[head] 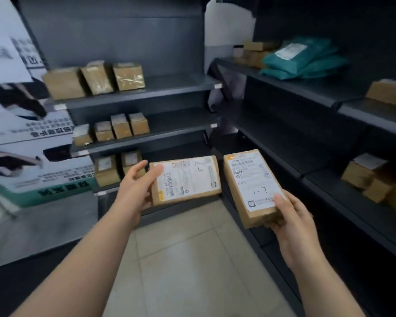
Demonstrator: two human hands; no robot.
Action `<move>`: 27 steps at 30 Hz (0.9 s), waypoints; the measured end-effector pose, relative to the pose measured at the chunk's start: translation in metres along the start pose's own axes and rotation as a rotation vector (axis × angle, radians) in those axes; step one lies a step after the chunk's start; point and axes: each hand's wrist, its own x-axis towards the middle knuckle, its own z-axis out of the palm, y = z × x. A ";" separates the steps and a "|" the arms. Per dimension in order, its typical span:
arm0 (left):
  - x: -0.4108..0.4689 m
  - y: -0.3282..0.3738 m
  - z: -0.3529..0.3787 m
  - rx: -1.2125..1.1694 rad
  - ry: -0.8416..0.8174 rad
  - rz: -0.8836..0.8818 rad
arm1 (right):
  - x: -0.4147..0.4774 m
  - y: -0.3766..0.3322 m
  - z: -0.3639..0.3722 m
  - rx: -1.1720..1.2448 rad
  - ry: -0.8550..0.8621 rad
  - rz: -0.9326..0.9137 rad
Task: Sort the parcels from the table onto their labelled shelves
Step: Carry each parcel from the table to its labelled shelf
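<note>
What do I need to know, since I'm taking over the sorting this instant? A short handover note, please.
Left hand: fingers curled round the wide parcel, label up.
Right hand: grips the long parcel, label up, thumb on the label.
Both parcels are held in the air in front of the front shelves.
Done: brown boxes stand on three front shelves; teal bags and other boxes lie on the side shelves.
Left: read each label's handwritten mark (too blurred here), then shelve both parcels. The table is not clearly in view; check it for more.
</note>
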 end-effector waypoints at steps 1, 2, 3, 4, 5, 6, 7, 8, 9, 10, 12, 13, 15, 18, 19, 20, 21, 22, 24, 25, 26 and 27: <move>0.009 0.005 -0.002 0.024 -0.014 0.000 | 0.012 0.001 0.007 0.018 -0.011 0.004; 0.019 0.010 -0.003 0.046 -0.033 -0.004 | 0.026 0.001 0.014 0.032 -0.026 0.006; 0.033 0.015 -0.001 0.065 -0.053 -0.010 | 0.046 0.002 0.023 0.042 -0.046 0.010; 0.047 0.018 0.002 0.080 -0.078 -0.019 | 0.065 0.002 0.032 0.051 -0.068 0.017; 0.061 0.022 0.008 0.097 -0.109 -0.028 | 0.085 0.002 0.040 0.056 -0.087 0.024; 0.075 0.026 0.015 0.114 -0.137 -0.040 | 0.106 0.002 0.049 0.057 -0.113 0.034; 0.089 0.030 0.023 0.129 -0.157 -0.053 | 0.126 0.002 0.058 0.057 -0.145 0.050; 0.102 0.033 0.033 0.137 -0.164 -0.066 | 0.146 0.000 0.067 0.058 -0.176 0.074; 0.117 0.036 0.043 0.137 -0.158 -0.075 | 0.165 -0.001 0.076 0.054 -0.206 0.101; 0.130 0.040 0.053 0.129 -0.148 -0.082 | 0.184 -0.001 0.084 0.051 -0.242 0.131; 0.157 0.046 0.074 0.125 -0.139 -0.090 | 0.217 -0.003 0.101 0.056 -0.320 0.185; 0.171 0.049 0.083 0.134 -0.138 -0.093 | 0.232 -0.004 0.108 0.052 -0.360 0.199; 0.195 0.054 0.100 0.160 -0.122 -0.097 | 0.259 -0.004 0.121 0.045 -0.434 0.215; 0.224 0.057 0.117 0.209 -0.095 -0.122 | 0.292 0.003 0.134 0.103 -0.478 0.261; 0.233 0.058 0.120 0.229 -0.090 -0.135 | 0.301 0.005 0.137 0.125 -0.486 0.286; 0.241 0.057 0.122 0.247 -0.083 -0.149 | 0.309 0.009 0.140 0.146 -0.493 0.315; 0.250 0.057 0.122 0.263 -0.077 -0.164 | 0.317 0.014 0.142 0.160 -0.496 0.345; 0.259 0.056 0.122 0.274 -0.070 -0.182 | 0.324 0.019 0.145 0.169 -0.496 0.372; 0.277 0.054 0.119 0.290 -0.064 -0.221 | 0.336 0.029 0.153 0.168 -0.493 0.414; 0.287 0.053 0.116 0.293 -0.065 -0.239 | 0.342 0.034 0.158 0.162 -0.487 0.429; 0.297 0.051 0.113 0.293 -0.066 -0.257 | 0.348 0.040 0.164 0.156 -0.482 0.441; 0.307 0.050 0.109 0.296 -0.068 -0.273 | 0.354 0.046 0.170 0.152 -0.476 0.450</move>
